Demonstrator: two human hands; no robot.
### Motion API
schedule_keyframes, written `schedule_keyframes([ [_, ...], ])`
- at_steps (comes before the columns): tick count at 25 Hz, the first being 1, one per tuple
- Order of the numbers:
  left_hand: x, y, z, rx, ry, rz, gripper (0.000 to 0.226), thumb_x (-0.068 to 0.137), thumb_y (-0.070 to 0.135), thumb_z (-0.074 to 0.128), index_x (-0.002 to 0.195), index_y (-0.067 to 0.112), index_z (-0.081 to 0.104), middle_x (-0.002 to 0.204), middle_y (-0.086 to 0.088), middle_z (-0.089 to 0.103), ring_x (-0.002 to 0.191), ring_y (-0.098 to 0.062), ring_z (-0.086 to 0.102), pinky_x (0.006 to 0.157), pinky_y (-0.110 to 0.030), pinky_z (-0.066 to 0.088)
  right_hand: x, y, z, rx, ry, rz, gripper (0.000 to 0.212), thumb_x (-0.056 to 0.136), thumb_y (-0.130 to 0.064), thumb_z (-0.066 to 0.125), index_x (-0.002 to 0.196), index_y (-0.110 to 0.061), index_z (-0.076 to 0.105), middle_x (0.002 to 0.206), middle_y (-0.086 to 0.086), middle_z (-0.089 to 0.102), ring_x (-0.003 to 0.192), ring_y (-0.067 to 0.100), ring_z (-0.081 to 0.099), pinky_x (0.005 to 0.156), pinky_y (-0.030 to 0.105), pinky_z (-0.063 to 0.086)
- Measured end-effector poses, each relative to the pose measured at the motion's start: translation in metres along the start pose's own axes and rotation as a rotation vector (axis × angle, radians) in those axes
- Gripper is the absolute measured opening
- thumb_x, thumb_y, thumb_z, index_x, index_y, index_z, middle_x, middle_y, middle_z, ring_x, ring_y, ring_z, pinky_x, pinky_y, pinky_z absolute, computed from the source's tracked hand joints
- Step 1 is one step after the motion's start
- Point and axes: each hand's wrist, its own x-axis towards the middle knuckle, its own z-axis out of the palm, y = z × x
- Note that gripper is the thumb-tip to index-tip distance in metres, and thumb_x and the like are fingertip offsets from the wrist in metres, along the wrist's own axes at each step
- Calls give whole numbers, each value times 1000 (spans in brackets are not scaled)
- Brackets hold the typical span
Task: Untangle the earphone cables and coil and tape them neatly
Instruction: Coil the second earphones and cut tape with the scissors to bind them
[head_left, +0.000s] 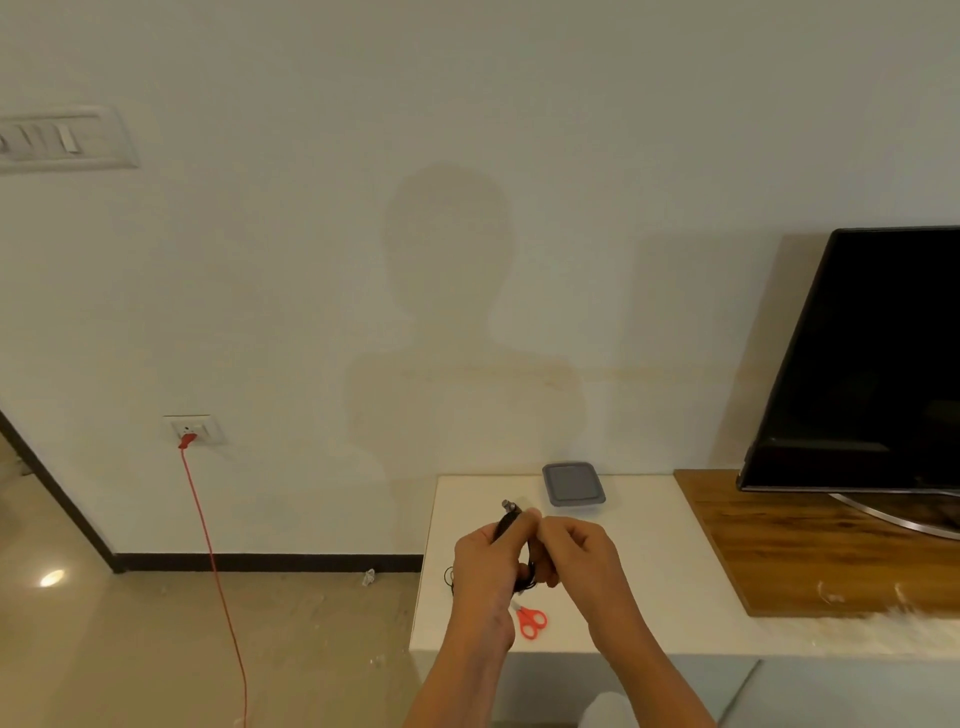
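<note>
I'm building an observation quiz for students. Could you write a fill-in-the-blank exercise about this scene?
1. The scissors lying on the white table have ____ handles.
2. The left hand and right hand both grip a ____ earphone cable.
3. The board under the television is made of ____.
4. The lidded container behind the hands is ____.
Missing words: red, black, wood, grey.

Earphone cables (525, 576) black, plug tip seemingly silver. Scissors (531, 621) red-handled. Container lid (573, 484) grey. Counter (670, 561) white, wood-grain brown panel (810, 545). Wall cord (213, 561) red. TV (878, 364) black.
</note>
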Motion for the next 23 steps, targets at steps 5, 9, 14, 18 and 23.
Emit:
schedule_keyframes([
  [5, -4, 3, 2, -30, 85, 22, 28, 84, 24, 69, 62, 9, 60, 35, 9, 44, 40, -12, 45, 52, -26, 43, -5, -3, 1, 11, -37, -13, 37, 95, -23, 50, 59, -18, 59, 52, -6, 56, 52, 6, 52, 58, 15, 46],
  [9, -4, 6, 2, -45, 96, 17, 27, 84, 26, 69, 63, 10, 61, 41, 5, 47, 43, -15, 47, 53, -27, 43, -11, 0, -4, 25, -73, -67, 31, 95, -18, 49, 68, -20, 65, 55, -8, 61, 55, 4, 58, 59, 13, 49],
  [14, -7, 3, 5, -45, 75, 76, 19, 83, 26, 71, 78, 7, 70, 59, -3, 60, 57, -19, 55, 56, -26, 47, -17, -4, -6, 103, -36, -28, 35, 95, -21, 50, 63, -18, 63, 55, -5, 61, 55, 6, 57, 62, 15, 49],
  [18, -14, 5, 8, -33, 85, 147, 19, 83, 23, 70, 74, 7, 70, 62, -6, 63, 63, -22, 60, 61, -26, 48, -15, -10, -10, 143, -74, -3, 39, 94, -19, 46, 58, -16, 60, 56, -1, 57, 57, 7, 52, 66, 22, 48],
  [23, -17, 0, 7, -49, 101, 155, 24, 83, 22, 70, 69, 3, 67, 55, -7, 56, 61, -26, 56, 66, -34, 51, -19, -7, -12, 179, -126, -13, 40, 95, -14, 43, 57, -14, 59, 55, -1, 55, 55, 6, 50, 66, 23, 46],
])
